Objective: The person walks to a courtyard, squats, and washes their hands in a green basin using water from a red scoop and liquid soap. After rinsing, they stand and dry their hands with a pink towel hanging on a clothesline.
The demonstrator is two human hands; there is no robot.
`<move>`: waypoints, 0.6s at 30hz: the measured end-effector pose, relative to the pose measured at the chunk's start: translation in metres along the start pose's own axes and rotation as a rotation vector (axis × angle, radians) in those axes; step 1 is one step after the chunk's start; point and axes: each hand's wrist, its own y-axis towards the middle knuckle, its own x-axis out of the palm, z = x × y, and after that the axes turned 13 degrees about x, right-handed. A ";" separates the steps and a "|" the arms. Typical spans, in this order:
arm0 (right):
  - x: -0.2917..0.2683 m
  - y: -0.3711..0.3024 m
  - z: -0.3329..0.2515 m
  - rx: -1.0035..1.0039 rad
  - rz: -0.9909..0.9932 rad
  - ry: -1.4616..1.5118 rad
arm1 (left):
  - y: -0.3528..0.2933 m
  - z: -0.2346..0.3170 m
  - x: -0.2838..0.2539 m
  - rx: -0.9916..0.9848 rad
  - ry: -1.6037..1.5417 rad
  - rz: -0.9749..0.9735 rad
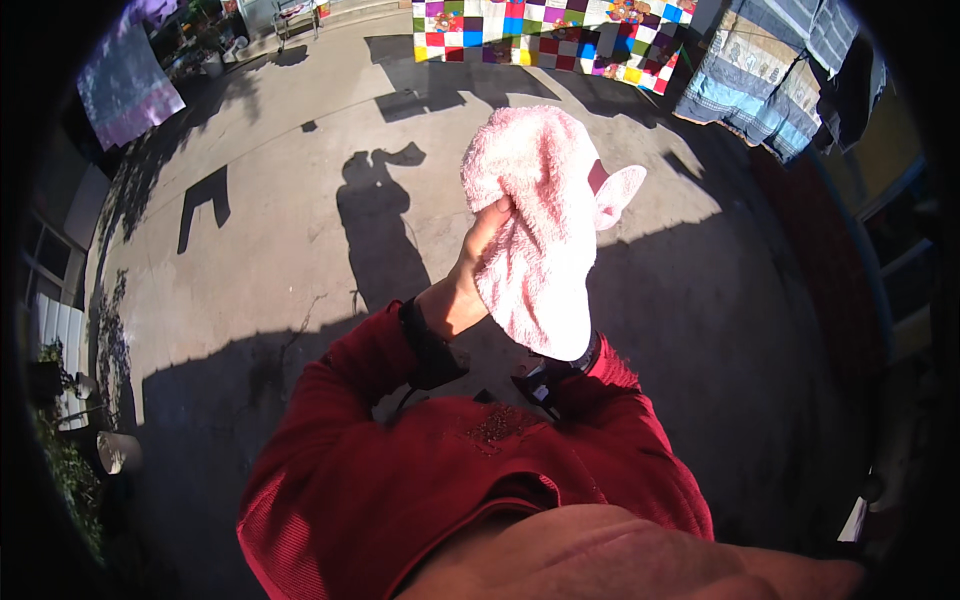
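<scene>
A pink terry-cloth piece (535,230) is held up in front of me in bright sun. A small ear-shaped flap (620,195) and a darker pink band show at its right side; I cannot tell exactly what kind of item it is. My left hand (470,270) grips its left edge, thumb on the front and the other fingers hidden behind. Behind its lower end, my right hand is hidden, with only the dark cuff (575,365) of that wrist showing below. Both arms are in red sleeves.
A colourful patchwork cloth (550,35) hangs at the far side. Blue-grey patterned cloths (755,75) hang at far right, a purple cloth (130,85) at far left. Potted plants and a pale pot (118,453) stand along the left. Shadows cross the concrete ground (270,190).
</scene>
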 end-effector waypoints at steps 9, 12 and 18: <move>0.038 0.021 -0.035 -0.238 0.384 -0.449 | -0.012 0.074 -0.001 0.338 1.994 -0.355; 0.030 0.028 -0.029 -0.178 0.484 -0.484 | -0.009 0.104 0.017 -0.001 0.769 -0.312; 0.019 0.059 0.074 0.195 -0.227 0.071 | -0.011 0.121 0.016 0.074 0.345 -0.205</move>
